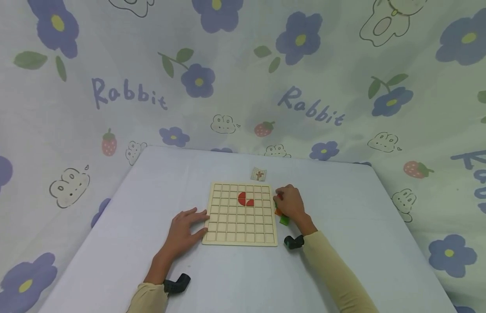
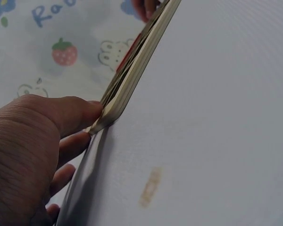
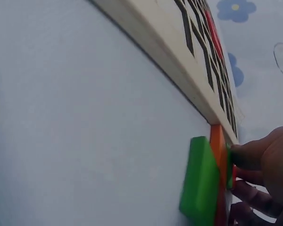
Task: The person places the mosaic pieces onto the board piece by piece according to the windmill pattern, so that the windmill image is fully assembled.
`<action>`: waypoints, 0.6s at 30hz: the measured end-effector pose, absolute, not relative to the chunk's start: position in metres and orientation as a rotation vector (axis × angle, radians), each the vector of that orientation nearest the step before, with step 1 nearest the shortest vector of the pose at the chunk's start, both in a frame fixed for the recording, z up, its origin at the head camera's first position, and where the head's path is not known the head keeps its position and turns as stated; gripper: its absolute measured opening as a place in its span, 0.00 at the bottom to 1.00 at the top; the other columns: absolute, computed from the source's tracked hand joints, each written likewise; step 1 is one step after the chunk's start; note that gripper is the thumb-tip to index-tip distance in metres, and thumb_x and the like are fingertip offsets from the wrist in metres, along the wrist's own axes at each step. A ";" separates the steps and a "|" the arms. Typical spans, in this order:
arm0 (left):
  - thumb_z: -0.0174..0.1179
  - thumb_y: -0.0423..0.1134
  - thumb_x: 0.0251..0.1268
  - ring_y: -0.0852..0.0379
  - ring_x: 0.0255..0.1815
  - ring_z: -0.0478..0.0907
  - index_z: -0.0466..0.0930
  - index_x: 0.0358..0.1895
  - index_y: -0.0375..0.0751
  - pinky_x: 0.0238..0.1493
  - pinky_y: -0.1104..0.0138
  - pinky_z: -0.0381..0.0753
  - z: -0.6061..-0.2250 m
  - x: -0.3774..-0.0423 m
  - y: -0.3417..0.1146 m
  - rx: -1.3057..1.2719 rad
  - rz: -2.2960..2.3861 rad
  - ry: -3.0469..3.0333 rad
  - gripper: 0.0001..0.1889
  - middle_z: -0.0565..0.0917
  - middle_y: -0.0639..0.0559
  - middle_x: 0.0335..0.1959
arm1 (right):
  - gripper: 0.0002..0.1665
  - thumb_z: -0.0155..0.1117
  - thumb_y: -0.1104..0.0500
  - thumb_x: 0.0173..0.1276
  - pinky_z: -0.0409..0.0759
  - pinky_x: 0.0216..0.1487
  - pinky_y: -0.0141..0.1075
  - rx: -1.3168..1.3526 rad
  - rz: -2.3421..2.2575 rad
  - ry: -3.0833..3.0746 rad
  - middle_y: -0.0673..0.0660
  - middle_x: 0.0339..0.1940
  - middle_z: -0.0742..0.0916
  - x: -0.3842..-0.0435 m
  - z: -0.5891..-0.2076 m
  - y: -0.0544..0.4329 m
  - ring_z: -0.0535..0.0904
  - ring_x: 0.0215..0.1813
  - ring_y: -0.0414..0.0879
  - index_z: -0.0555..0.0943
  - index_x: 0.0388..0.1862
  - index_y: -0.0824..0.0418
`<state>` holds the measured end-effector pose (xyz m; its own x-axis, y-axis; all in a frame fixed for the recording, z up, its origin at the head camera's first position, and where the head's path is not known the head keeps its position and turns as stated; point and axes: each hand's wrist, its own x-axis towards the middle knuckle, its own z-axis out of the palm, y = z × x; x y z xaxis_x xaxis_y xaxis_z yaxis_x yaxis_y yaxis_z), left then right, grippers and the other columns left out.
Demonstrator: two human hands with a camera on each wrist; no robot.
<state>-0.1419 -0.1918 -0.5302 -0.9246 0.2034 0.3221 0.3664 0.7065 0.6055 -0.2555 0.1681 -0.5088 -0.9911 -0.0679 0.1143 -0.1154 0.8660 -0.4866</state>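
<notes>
A square wooden grid board (image 1: pixel 231 226) lies flat on the table. Several red pieces (image 1: pixel 242 199) with curved edges sit in its cells above the middle. My left hand (image 1: pixel 182 231) touches the board's left edge, thumb and fingers spread and relaxed; the left wrist view shows the thumb at a corner. Just off the board's right edge, my right hand (image 1: pixel 291 203) has curled fingers and pinches a small red piece (image 1: pixel 280 196). Green (image 3: pixel 200 181) and orange (image 3: pixel 217 146) pieces lie beside and under that hand, partly hidden by it.
A small patterned card (image 1: pixel 259 174) lies behind the board. White cloth covers the table (image 1: pixel 235 278), and a printed curtain (image 1: pixel 243 95) hangs behind it. Dark wrist-worn devices (image 1: pixel 177 284) sit on both wrists.
</notes>
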 end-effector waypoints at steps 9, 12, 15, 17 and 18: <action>0.72 0.37 0.56 0.43 0.68 0.67 0.84 0.53 0.47 0.68 0.42 0.54 -0.531 -0.141 -0.192 -0.453 -1.021 -2.682 0.19 0.81 0.52 0.60 | 0.14 0.72 0.65 0.60 0.81 0.43 0.44 0.109 1.028 -2.883 0.58 0.41 0.84 -0.254 -0.504 0.165 0.80 0.44 0.52 0.85 0.46 0.63; 0.73 0.37 0.56 0.42 0.68 0.67 0.84 0.53 0.47 0.68 0.42 0.54 -0.531 -0.142 -0.191 -0.452 -1.023 -2.680 0.20 0.81 0.52 0.60 | 0.14 0.73 0.66 0.59 0.81 0.42 0.45 0.102 1.144 -2.825 0.57 0.37 0.85 -0.255 -0.503 0.165 0.81 0.41 0.52 0.86 0.45 0.63; 0.73 0.37 0.56 0.42 0.68 0.67 0.84 0.53 0.47 0.68 0.42 0.54 -0.531 -0.142 -0.191 -0.450 -1.015 -2.694 0.20 0.81 0.52 0.60 | 0.12 0.74 0.65 0.59 0.82 0.42 0.44 0.066 1.307 -2.756 0.54 0.33 0.86 -0.255 -0.503 0.167 0.82 0.38 0.49 0.87 0.43 0.62; 0.73 0.37 0.56 0.42 0.68 0.67 0.84 0.53 0.47 0.68 0.42 0.54 -0.531 -0.143 -0.191 -0.446 -1.014 -2.700 0.20 0.81 0.52 0.60 | 0.11 0.74 0.62 0.61 0.82 0.42 0.42 0.048 1.421 -2.729 0.52 0.33 0.87 -0.256 -0.503 0.167 0.83 0.38 0.48 0.87 0.43 0.61; 0.73 0.37 0.56 0.42 0.68 0.67 0.84 0.54 0.47 0.68 0.42 0.54 -0.530 -0.143 -0.192 -0.444 -1.013 -2.703 0.20 0.80 0.52 0.60 | 0.11 0.74 0.61 0.61 0.82 0.42 0.42 0.051 1.486 -2.719 0.52 0.34 0.87 -0.256 -0.503 0.167 0.83 0.38 0.47 0.87 0.43 0.62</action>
<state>-0.1428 -0.1916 -0.5303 -0.9300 0.2020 0.3069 0.3540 0.7165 0.6011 -0.2556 0.1667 -0.5026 -0.9985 -0.0082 0.0534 -0.0494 0.5398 -0.8403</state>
